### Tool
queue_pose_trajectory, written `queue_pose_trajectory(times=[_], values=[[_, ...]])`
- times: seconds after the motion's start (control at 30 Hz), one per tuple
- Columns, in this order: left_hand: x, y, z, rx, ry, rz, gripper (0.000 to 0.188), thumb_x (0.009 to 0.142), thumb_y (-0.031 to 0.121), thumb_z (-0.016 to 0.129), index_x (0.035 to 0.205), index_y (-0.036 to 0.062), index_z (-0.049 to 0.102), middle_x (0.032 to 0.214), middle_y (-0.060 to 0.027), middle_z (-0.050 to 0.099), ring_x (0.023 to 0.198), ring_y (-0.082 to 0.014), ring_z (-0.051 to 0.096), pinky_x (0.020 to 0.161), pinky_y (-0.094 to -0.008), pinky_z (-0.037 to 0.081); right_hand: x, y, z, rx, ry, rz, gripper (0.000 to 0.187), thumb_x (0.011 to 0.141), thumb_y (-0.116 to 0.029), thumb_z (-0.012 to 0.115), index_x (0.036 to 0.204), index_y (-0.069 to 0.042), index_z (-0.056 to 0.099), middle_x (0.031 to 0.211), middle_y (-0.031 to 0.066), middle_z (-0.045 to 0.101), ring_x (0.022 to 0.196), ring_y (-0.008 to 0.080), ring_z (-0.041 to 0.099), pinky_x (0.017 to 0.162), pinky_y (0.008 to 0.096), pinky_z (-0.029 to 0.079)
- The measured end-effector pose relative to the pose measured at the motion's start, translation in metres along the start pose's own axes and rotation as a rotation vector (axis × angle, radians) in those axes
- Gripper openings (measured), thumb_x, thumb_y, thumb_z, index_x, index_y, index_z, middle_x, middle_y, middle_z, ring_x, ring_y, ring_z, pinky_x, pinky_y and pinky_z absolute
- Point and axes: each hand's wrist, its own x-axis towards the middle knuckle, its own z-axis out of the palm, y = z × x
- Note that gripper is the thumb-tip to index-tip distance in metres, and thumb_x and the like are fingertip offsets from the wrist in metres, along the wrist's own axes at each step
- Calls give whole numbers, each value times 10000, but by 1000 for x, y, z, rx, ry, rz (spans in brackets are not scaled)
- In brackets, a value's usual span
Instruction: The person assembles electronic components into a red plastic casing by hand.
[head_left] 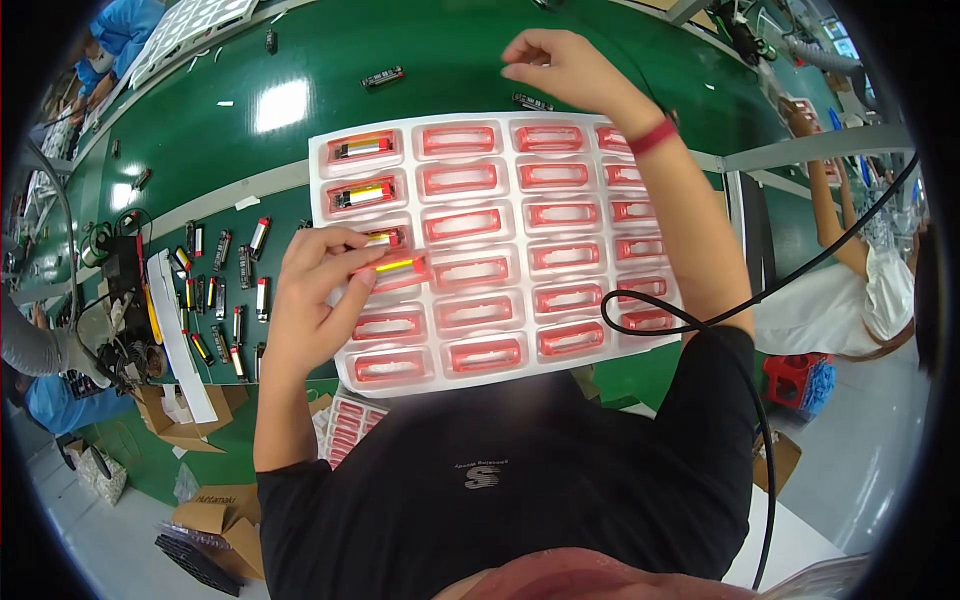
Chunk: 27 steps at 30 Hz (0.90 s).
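Observation:
A white tray point(508, 157) lies in front of me, with rows of pockets holding red plastic frames point(459, 179). My left hand point(322, 285) is closed at the tray's left column, thumb and fingers pinching a red frame with a yellow-and-black battery cell point(400, 265). Just above it, a similar filled frame point(385, 238) is partly hidden by the fingers. Two more filled frames point(362, 194) sit higher in that column. My right hand point(570, 68) hovers over the green bench beyond the tray, fingers curved and apart from the thumb. Nearest it lies a black battery module point(532, 102).
Another black module point(382, 77) lies at the far side. Many loose battery modules point(222, 250) are scattered on the left. A black cable point(690, 322) loops across the tray's right edge and my right arm. Cardboard boxes point(225, 515) stand lower left. Other people work at both sides.

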Motion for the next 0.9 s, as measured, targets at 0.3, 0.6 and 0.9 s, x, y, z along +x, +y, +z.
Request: queue_pose_trajectory(times=[0.3,0.6,0.9], values=[[-15,-27,11,366,119,87,226,817,107,784,1042,95,786,1036,-72,606,1004,-258,559,935,-407,384,16,98,20,-455,-394,273,295,866,-246,756,1030,-11,691,987,163,724,882,317,671,783,400,534],[24,12,2,-163,254,134,427,811,-8,763,1232,40,714,1179,-134,660,1029,-227,641,909,-349,527,-70,-126,24,877,-369,166,266,1071,-209,544,1260,-32,604,868,4,625,768,53,565,696,209,456],[31,12,12,-9,149,324,390,803,20,811,1186,38,743,1084,-123,724,841,-192,730,789,-314,593,-102,-146,57,989,-347,324,152,1078,-175,540,1129,-49,608,848,26,646,696,82,601,632,229,500]])
